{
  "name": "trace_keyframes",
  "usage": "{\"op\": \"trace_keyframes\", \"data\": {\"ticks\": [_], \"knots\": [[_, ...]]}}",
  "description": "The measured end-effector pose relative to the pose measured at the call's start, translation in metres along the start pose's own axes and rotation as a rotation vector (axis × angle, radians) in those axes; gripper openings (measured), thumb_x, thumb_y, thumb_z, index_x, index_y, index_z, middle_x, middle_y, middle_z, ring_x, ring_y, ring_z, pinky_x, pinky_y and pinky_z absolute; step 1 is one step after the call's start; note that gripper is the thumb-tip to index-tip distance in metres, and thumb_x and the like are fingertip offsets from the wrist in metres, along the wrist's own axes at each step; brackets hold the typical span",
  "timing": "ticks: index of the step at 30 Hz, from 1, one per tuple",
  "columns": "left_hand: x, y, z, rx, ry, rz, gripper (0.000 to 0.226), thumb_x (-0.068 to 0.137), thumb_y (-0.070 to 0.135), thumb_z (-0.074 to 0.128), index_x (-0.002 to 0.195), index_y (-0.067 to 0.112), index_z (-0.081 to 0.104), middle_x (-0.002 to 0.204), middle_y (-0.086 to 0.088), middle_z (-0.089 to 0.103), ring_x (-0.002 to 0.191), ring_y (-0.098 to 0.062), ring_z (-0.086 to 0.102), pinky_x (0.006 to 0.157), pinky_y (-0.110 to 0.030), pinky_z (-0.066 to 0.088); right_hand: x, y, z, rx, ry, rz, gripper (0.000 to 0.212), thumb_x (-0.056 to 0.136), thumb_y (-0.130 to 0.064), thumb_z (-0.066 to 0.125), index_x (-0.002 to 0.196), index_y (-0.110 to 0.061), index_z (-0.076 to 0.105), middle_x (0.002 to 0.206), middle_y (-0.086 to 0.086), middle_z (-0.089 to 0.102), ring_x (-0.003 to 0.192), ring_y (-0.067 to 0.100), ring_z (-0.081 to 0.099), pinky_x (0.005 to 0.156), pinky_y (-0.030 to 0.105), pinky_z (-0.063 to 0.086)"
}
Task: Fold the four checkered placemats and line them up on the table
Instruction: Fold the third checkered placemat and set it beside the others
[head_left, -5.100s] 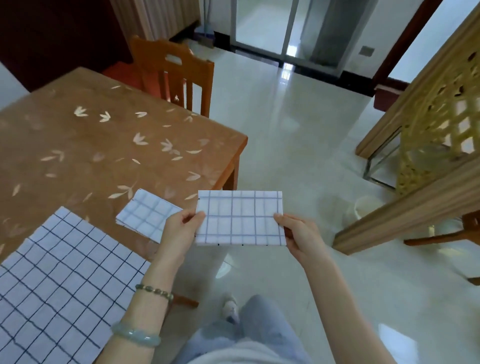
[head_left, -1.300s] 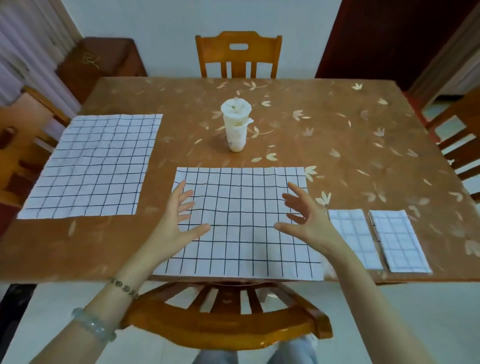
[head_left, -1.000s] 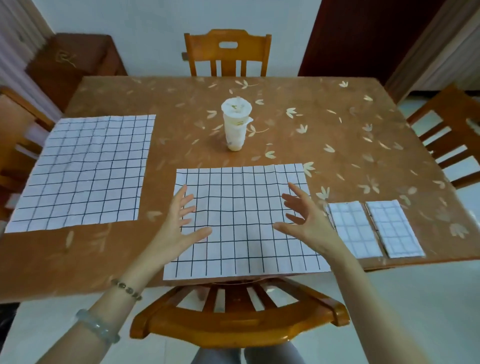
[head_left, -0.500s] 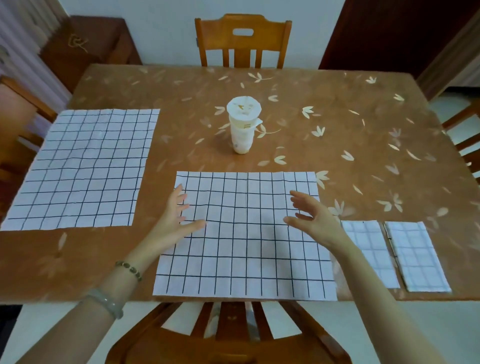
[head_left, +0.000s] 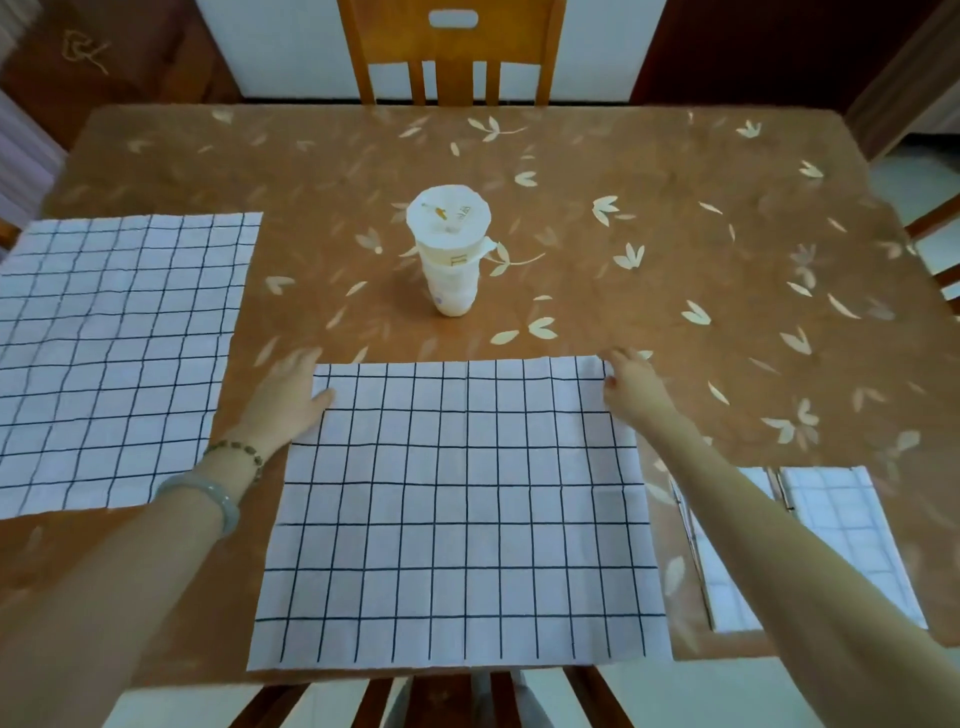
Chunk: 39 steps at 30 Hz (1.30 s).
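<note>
An unfolded white checkered placemat (head_left: 457, 509) lies flat at the table's near edge in front of me. My left hand (head_left: 291, 395) is at its far left corner with the thumb on the cloth. At the far right corner my right hand (head_left: 631, 387) pinches the edge between thumb and fingers. A second unfolded placemat (head_left: 114, 358) lies flat to the left. Two folded placemats lie side by side at the near right: one (head_left: 727, 577) partly hidden by my right forearm, the other (head_left: 852, 530) just right of it.
A white paper cup (head_left: 452, 254) stands upright beyond the middle placemat. The brown leaf-patterned table (head_left: 675, 234) has wooden chairs at the far side (head_left: 452, 52), the right side (head_left: 935, 244) and the near side (head_left: 415, 701).
Both hands have moved from hovering over the middle of the placemat out to its two far corners. A few seconds before, they held a folded placemat, which now lies at the right.
</note>
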<state>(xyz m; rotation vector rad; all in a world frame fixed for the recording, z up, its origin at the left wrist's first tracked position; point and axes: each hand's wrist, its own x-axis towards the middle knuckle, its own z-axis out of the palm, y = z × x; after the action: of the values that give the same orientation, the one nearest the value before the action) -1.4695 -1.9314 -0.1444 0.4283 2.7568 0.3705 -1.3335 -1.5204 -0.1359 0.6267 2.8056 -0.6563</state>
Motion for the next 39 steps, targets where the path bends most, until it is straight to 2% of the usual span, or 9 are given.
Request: {"op": "trace_keyframes", "data": {"ticks": [11,16,23,26,28,30,34,36,39], "knots": [[0.029,-0.007,0.002,-0.045,0.010,0.012,0.056,0.089,0.024,0.064,0.138,0.006,0.044,0.122,-0.014,0.052,0.117,-0.029,0.048,0.103,-0.041,0.036,0.040,0.013,0.004,-0.112,-0.085,-0.018,0.032,0.082,-0.002,0.050,0.112,-0.008,0.061,0.110,0.018,0.056,0.110,0.038,0.046,0.091,0.037,0.040],[0.039,-0.018,-0.005,-0.056,0.002,0.037,0.013,0.082,0.024,0.073,0.088,0.016,0.064,0.079,0.001,0.053,0.084,-0.022,0.054,0.107,-0.043,0.027,0.048,0.001,-0.010,-0.152,-0.196,-0.021,0.023,0.077,0.001,0.051,0.086,-0.008,0.070,0.095,0.015,0.067,0.096,0.035,0.056,0.074,0.027,0.039],[0.030,-0.014,-0.024,-0.179,0.079,-0.024,0.007,0.089,0.020,0.065,0.086,0.015,0.062,0.088,-0.004,0.064,0.090,-0.024,0.061,0.073,-0.030,0.042,0.048,-0.012,-0.043,0.067,-0.080,0.027,0.002,0.081,-0.012,0.060,0.083,-0.011,0.060,0.083,0.006,0.060,0.082,0.024,0.052,0.067,0.026,0.035],[0.028,-0.020,-0.024,-0.216,-0.041,-0.081,0.020,0.083,0.029,0.072,0.096,0.017,0.062,0.098,0.001,0.063,0.112,-0.027,0.056,0.089,-0.034,0.044,0.040,-0.016,-0.052,0.107,-0.026,-0.007,0.004,0.080,-0.007,0.061,0.083,-0.010,0.059,0.081,0.005,0.059,0.081,0.024,0.053,0.068,0.026,0.035],[0.027,-0.024,-0.013,-0.142,-0.097,-0.075,0.043,0.079,0.038,0.075,0.113,0.016,0.059,0.111,0.002,0.059,0.139,-0.030,0.029,0.113,-0.044,0.026,0.035,-0.015,-0.053,0.137,-0.013,-0.025,0.013,0.080,-0.005,0.059,0.090,-0.013,0.059,0.086,0.002,0.059,0.084,0.023,0.053,0.070,0.026,0.036],[0.029,-0.024,-0.003,-0.114,-0.059,-0.072,0.050,0.081,0.036,0.073,0.122,0.012,0.056,0.118,-0.006,0.061,0.146,-0.029,0.013,0.118,-0.043,0.012,0.032,-0.012,-0.051,0.149,-0.029,-0.037,0.029,0.079,-0.004,0.059,0.105,-0.016,0.061,0.092,-0.001,0.057,0.089,0.020,0.053,0.075,0.025,0.037],[0.031,-0.019,0.001,-0.177,0.067,-0.058,0.017,0.088,0.020,0.067,0.101,0.011,0.061,0.078,-0.003,0.066,0.113,-0.030,0.054,0.119,-0.041,0.013,0.034,-0.004,-0.042,0.227,-0.042,0.035,0.035,0.077,-0.006,0.062,0.109,-0.018,0.066,0.093,-0.003,0.059,0.092,0.017,0.055,0.078,0.027,0.042],[0.031,-0.018,-0.003,-0.143,0.121,0.008,0.004,0.089,0.012,0.063,0.086,0.010,0.064,0.068,-0.007,0.063,0.080,-0.031,0.060,0.111,-0.045,0.031,0.035,-0.003,-0.040,0.254,-0.028,0.070,0.011,0.076,-0.010,0.063,0.087,-0.014,0.066,0.072,0.001,0.055,0.072,0.019,0.051,0.063,0.028,0.039],[0.025,-0.019,-0.018,-0.114,0.194,0.081,0.006,0.087,0.010,0.064,0.081,0.010,0.067,0.073,-0.008,0.063,0.076,-0.033,0.058,0.070,-0.040,0.049,0.035,0.000,-0.042,0.246,0.010,0.136,0.016,0.078,-0.013,0.066,0.078,0.001,0.060,0.058,0.002,0.042,0.057,0.018,0.041,0.051,0.027,0.031]]}}
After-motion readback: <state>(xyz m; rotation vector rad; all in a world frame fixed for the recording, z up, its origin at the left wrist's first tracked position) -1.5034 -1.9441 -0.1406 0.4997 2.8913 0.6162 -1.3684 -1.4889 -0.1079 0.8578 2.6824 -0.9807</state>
